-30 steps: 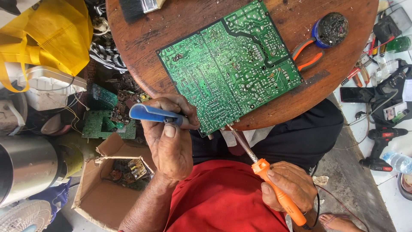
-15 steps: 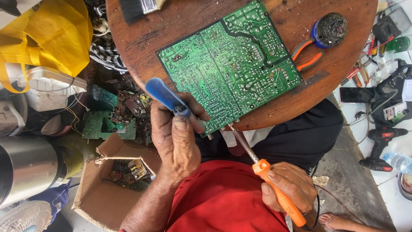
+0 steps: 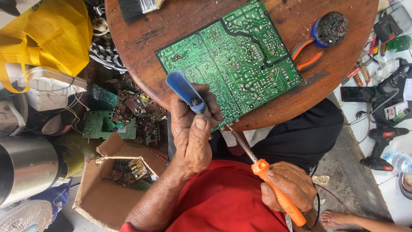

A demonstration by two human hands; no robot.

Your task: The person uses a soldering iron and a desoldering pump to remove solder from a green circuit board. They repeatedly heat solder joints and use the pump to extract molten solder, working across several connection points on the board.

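Left hand (image 3: 193, 137) fingers clamp the blue plastic desoldering pump (image 3: 185, 92); right hand (image 3: 288, 185) grips the orange-handled soldering iron (image 3: 265, 172), tip at the green circuit board (image 3: 229, 64) edge on the round wooden bench (image 3: 141, 43). Best keep the nozzle close beside the tip.

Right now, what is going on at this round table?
A person is working at the near edge of a green circuit board that lies solder side up on a round wooden table. The left hand holds a blue-handled tool over the board's edge. The right hand grips an orange-handled soldering iron, its tip at that same edge. Orange-handled pliers and a small blue tin lie beside the board.
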